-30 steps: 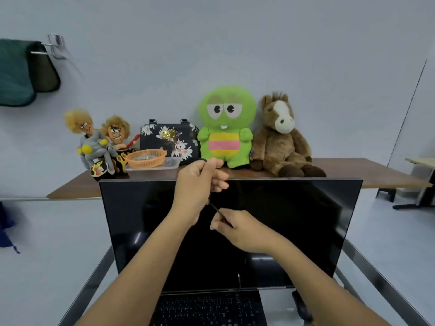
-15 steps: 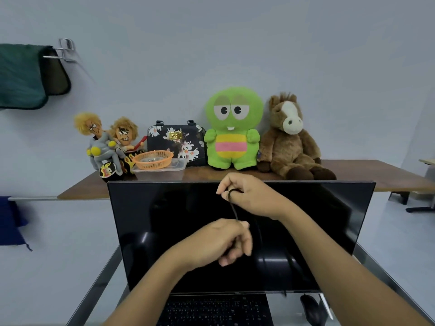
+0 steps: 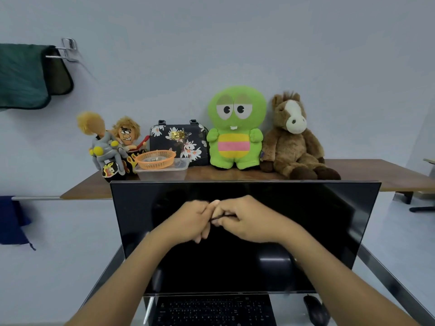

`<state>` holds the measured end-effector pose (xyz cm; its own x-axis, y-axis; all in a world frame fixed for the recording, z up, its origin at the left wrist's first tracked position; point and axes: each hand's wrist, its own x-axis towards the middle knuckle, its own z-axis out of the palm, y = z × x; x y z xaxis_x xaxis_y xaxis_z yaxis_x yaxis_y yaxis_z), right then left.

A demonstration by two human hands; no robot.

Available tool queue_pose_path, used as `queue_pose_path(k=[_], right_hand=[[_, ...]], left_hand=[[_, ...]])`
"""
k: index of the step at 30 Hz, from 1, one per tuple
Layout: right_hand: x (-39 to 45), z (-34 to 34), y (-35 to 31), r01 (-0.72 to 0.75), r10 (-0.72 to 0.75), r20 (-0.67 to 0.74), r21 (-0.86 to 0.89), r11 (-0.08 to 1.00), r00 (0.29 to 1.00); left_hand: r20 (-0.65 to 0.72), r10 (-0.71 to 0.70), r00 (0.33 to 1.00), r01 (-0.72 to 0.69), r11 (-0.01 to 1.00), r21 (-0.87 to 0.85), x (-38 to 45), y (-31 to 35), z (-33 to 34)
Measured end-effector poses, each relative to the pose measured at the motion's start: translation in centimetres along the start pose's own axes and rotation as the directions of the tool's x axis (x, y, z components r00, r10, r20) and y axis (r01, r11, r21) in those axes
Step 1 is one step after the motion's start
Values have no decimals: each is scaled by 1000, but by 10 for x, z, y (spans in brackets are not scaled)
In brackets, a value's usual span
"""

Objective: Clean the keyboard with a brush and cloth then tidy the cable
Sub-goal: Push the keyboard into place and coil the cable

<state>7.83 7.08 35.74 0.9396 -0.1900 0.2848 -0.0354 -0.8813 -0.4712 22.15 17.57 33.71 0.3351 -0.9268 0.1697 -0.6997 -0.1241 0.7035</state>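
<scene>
Thin black cable [image 3: 221,216] runs crosswise between touching fists: left hand [image 3: 188,221] and right hand [image 3: 244,220] both pinch it (rest hidden).

Bare forearms, no sleeves, hands [image 3: 226,220] ungloved.

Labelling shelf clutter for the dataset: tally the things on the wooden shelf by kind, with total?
Plush toys: 4 (two blond-haired cartoon dolls, round green frog plush, brown horse plush)
Bags: 1 (black floral handbag)
Baskets: 1 (orange plastic basket)
Containers: 1 (clear plastic tub)
Total: 7
</scene>
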Motion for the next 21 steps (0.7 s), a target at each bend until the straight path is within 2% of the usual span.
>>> queue_pose_path(k=[4,7,9,12,13,15,16,18,21], right_hand=[[7,-31,2,44,-40,-87,52,998,995],[12,-45,6,5,6,-160,67,998,987],[18,-36,6,-16,27,-139,79,997,990],[10,-4,12,-77,81,-31,110,991,996],[4,7,10,-72,72,4,85,994,997],[-3,26,10,-56,53,20,198,979,998],[-6,31,8,-64,63,11,289,955,998],[-10,31,4,-75,83,-9,354,932,996],[-17,25,0,-136,144,11,408,903,990]], left_hand=[[238,67,969,23,934,-356,-22,3,19],[383,190,904,12,884,-468,-34,24,32],[404,300,864,-17,820,-573,-33,37,36],[312,434,846,-25,615,-788,-25,54,28],[253,433,865,-23,539,-842,-21,56,24],[125,349,929,-44,439,-897,-13,56,13],[63,285,956,-66,421,-905,-10,52,8],[-38,168,985,-108,429,-897,-5,42,0],[-125,-2,992,-108,497,-861,0,27,0]])
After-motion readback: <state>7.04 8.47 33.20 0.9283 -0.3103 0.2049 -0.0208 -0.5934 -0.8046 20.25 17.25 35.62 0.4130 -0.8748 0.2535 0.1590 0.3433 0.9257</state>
